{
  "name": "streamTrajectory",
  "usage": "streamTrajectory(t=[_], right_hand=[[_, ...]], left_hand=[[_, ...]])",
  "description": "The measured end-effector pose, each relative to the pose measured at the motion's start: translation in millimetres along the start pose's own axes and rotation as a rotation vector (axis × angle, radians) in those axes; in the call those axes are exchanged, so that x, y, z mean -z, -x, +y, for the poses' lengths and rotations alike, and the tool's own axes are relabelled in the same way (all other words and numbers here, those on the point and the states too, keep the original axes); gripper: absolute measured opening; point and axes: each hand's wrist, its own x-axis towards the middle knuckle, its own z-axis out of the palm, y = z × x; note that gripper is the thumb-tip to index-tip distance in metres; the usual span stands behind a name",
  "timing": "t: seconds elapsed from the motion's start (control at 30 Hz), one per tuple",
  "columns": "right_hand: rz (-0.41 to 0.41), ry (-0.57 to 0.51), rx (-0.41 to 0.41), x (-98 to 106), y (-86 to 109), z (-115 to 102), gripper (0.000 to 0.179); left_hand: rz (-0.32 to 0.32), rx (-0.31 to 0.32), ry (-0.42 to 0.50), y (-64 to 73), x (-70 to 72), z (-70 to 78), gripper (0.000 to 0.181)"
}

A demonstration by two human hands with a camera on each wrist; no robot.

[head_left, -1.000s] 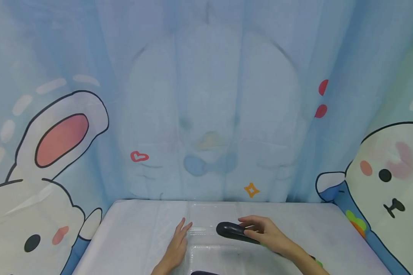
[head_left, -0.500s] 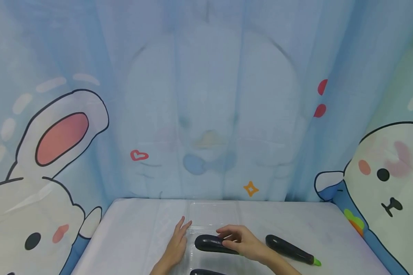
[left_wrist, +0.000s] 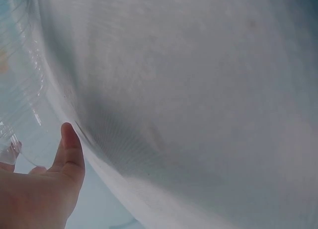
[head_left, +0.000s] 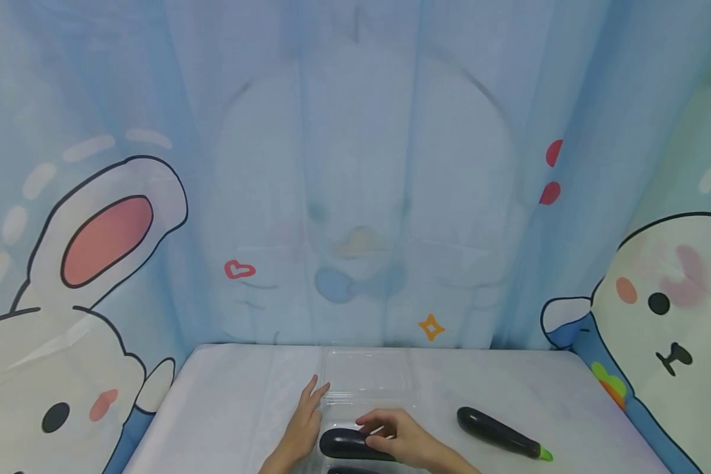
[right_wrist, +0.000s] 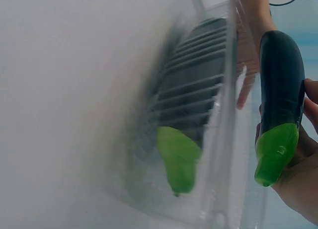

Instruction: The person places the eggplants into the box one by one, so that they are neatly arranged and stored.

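Note:
My right hand [head_left: 407, 440] grips a dark purple eggplant [head_left: 343, 444] from above, over the clear plastic clamshell container [head_left: 367, 374]. The right wrist view shows this eggplant's green stem end [right_wrist: 277, 149] and, through the ribbed clear wall, another eggplant [right_wrist: 191, 75] lying inside. Only a dark sliver of that one shows at the bottom of the head view. Along the container's left side, my left hand [head_left: 301, 424] has its fingers extended, right at the wall. Its thumb [left_wrist: 71, 139] points upward in the left wrist view, beside the transparent plastic.
A third eggplant [head_left: 498, 431] with a green tip lies slanted on the white-covered table [head_left: 243, 395], right of the container. Behind the table hangs a light blue curtain [head_left: 355, 164] with cartoon animals.
My right hand has carried the eggplant left and toward me, from beyond the container's right side to over its near part. My left hand has stayed at the container's side.

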Motion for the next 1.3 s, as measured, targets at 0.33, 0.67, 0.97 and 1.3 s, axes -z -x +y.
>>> streamTrajectory(t=[0.33,0.67,0.97,1.3], right_hand=[[-0.056,-0.032,-0.099,-10.2,0.3,11.5,0.029],[-0.055,-0.054,-0.136,-8.9,3.3,21.2,0.028],[-0.002,-0.02,-0.17,-9.2,1.1,31.9,0.024],[0.003,-0.026,-0.151,-10.0,2.0,45.4,0.022]], left_hand=[[0.0,0.023,-0.005,1.4,-0.1,0.2,0.05],[-0.007,0.033,0.0,0.9,-0.8,-1.1,0.05],[-0.01,0.039,0.019,-0.7,-1.5,-2.5,0.05],[0.012,-0.003,0.021,0.6,0.0,-0.2,0.049]])
